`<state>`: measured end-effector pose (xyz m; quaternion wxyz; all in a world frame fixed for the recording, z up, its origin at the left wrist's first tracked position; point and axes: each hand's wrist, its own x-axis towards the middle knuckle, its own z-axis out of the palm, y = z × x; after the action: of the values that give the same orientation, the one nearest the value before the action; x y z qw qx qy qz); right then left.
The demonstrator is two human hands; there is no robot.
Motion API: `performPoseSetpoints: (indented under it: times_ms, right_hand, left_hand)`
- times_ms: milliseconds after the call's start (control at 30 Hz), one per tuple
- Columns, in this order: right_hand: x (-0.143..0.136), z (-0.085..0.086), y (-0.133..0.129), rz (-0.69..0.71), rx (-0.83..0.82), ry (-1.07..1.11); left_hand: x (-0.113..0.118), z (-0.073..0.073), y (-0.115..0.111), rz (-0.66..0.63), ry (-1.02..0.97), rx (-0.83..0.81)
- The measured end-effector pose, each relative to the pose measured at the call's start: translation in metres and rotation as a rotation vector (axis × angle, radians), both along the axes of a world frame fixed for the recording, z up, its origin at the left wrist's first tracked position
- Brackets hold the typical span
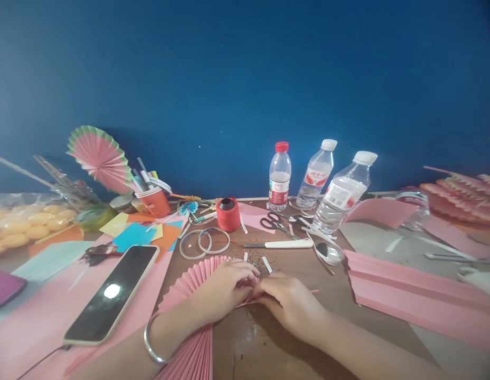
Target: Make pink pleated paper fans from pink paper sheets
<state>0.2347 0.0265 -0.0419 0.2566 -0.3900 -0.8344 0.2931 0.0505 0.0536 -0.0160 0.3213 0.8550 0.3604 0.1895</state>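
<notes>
A pink pleated paper fan (193, 353) lies partly spread under my left forearm, its folds running toward the front edge. My left hand (233, 287), its fingers bent inward, meets my right hand (288, 303) at the fan's inner end. Both hands pinch at the pink paper there; the fingertips hide exactly how it is gripped. A thin pink strip sticks out just past my right knuckles. Beyond my hands lie a white-handled knife (288, 244) and small white paper scraps (266, 265).
A phone (114, 295) rests on pink paper at left. Behind stand an orange cup of pens (154, 201), a red tape roll (228, 215) and bottles (280, 182). Scissors (273, 221) and clear tape rings (205, 243) lie mid-table. Folded pink paper (411, 293) is at right.
</notes>
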Motion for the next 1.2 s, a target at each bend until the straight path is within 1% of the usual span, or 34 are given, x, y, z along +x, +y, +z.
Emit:
performPoseSetpoints:
  times_ms: [200, 533, 767, 1200]
  right_hand:
    - [-0.0020, -0.0034, 0.0007, 0.030, 0.034, -0.017]
    - [-0.0033, -0.0094, 0.0011, 0.036, 0.079, -0.030]
    - [-0.0036, -0.0059, 0.0005, 0.039, 0.081, -0.026]
    - [-0.0059, 0.0006, -0.0029, -0.022, 0.048, -0.042]
  left_hand:
    - [-0.0016, -0.0042, 0.0011, -0.004, -0.013, 0.001]
    - [-0.0002, -0.0019, 0.0003, -0.018, -0.020, -0.014]
    - [-0.0010, -0.0012, -0.0002, 0.009, -0.007, -0.036]
    - [-0.0018, -0.0029, -0.0012, 0.015, -0.009, -0.014]
